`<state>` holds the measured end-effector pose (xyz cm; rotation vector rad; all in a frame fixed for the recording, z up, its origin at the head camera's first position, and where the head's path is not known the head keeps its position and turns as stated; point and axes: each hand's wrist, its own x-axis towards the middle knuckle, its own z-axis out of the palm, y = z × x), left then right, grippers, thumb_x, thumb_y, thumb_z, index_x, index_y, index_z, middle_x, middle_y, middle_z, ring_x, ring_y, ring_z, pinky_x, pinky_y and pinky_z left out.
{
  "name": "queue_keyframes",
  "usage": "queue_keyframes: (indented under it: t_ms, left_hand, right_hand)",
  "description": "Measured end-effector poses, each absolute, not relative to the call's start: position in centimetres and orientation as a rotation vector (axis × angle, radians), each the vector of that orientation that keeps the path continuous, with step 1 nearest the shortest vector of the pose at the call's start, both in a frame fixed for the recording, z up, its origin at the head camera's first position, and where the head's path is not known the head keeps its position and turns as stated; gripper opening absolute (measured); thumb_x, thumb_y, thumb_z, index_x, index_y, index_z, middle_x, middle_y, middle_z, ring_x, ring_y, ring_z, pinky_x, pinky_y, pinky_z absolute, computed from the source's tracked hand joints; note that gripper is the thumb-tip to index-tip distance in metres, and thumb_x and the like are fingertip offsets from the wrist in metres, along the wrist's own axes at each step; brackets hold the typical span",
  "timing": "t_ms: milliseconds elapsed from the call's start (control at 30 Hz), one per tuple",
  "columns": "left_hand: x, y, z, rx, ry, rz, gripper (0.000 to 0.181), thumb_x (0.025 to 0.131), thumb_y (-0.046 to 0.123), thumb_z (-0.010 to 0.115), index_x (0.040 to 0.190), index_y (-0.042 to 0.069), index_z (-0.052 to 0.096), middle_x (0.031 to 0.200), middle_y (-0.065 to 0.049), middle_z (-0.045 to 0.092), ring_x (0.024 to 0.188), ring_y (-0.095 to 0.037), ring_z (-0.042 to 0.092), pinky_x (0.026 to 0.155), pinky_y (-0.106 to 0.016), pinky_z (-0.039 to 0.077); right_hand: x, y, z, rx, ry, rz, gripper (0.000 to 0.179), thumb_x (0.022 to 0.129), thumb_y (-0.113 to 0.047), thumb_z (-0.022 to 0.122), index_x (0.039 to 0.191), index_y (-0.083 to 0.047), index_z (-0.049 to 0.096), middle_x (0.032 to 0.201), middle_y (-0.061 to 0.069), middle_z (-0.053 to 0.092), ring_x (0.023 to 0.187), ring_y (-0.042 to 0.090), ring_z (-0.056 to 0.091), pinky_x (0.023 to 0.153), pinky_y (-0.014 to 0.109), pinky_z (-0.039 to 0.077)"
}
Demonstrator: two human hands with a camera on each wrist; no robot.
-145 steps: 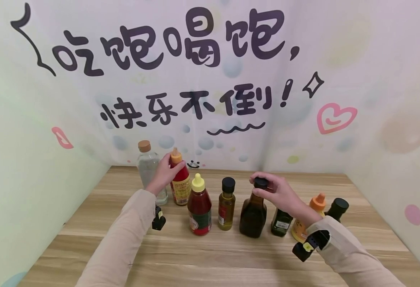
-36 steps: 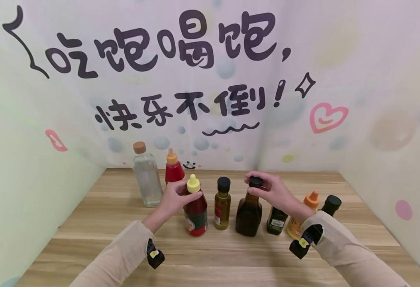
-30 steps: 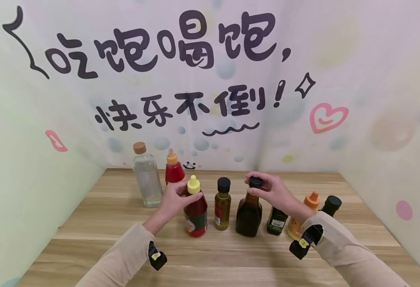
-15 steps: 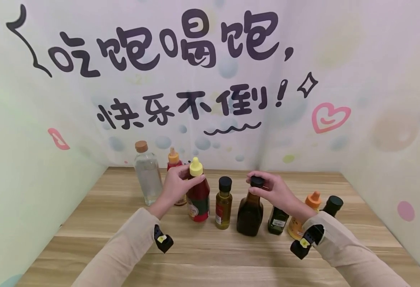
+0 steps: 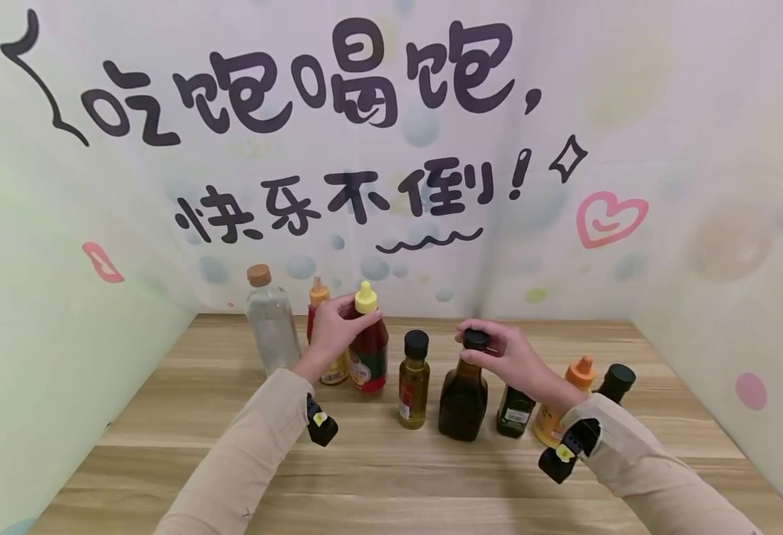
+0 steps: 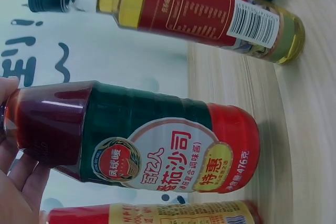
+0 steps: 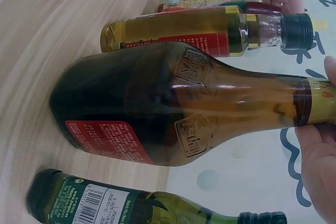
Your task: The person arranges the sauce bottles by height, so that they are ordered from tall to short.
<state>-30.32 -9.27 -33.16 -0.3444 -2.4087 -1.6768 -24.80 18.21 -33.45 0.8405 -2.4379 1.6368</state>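
My left hand (image 5: pixel 330 333) grips a ketchup bottle (image 5: pixel 368 364) just below its yellow nozzle cap; thumb and fingers go round the neck. In the left wrist view the ketchup's green and red label (image 6: pixel 157 145) faces the camera, its base close over the wood. Right beside it, partly behind my hand, stands a red sauce bottle (image 5: pixel 334 365) with an orange nozzle cap. My right hand (image 5: pixel 512 358) holds a dark brown glass bottle (image 5: pixel 463 405) by the neck, under the black cap. That bottle stands upright on the table, its red back label (image 7: pixel 107 137) visible in the right wrist view.
A clear bottle (image 5: pixel 273 334) with a brown cap stands at the back left. Between my hands is a small oil bottle (image 5: pixel 414 390). A green bottle (image 5: pixel 515 412), a yellow squeeze bottle (image 5: pixel 548 425) and a black-capped bottle (image 5: pixel 616 382) stand at right. Behind hangs a printed backdrop (image 5: pixel 425 275).
My left hand let go of the red sauce bottle, took the ketchup bottle and moved it back towards the wall, beside the red one. My right hand stays on the brown bottle.
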Motion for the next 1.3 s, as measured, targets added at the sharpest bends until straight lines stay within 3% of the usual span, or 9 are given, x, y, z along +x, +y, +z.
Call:
queue_keyframes:
  t_ms: [500, 1300]
  left_hand:
    - [-32.4, -8.7, -35.0, -0.280, -2.400, -1.650, 0.037, 0.077, 0.025, 0.069, 0.110, 0.008, 0.061, 0.108, -0.008, 0.062, 0.098, -0.022, 0.057, 0.084, -0.039, 0.046]
    - [-33.4, -7.9, -35.4, -0.209, -2.337, -1.586, 0.037, 0.076, 0.025, 0.070, 0.107, 0.006, 0.063, 0.103, -0.010, 0.064, 0.093, -0.022, 0.059, 0.082, -0.038, 0.047]
  right_hand:
    - [-25.1, 18.1, -33.7, 0.819, -2.444, 1.668, 0.034, 0.081, -0.009, 0.063, 0.113, -0.005, 0.054, 0.107, 0.017, 0.057, 0.095, 0.020, 0.058, 0.072, 0.028, 0.051]
    - [-25.2, 18.3, -33.9, 0.845, -2.428, 1.646, 0.033, 0.081, -0.006, 0.062, 0.113, -0.003, 0.054, 0.107, 0.018, 0.057, 0.096, 0.018, 0.058, 0.073, 0.027, 0.050]
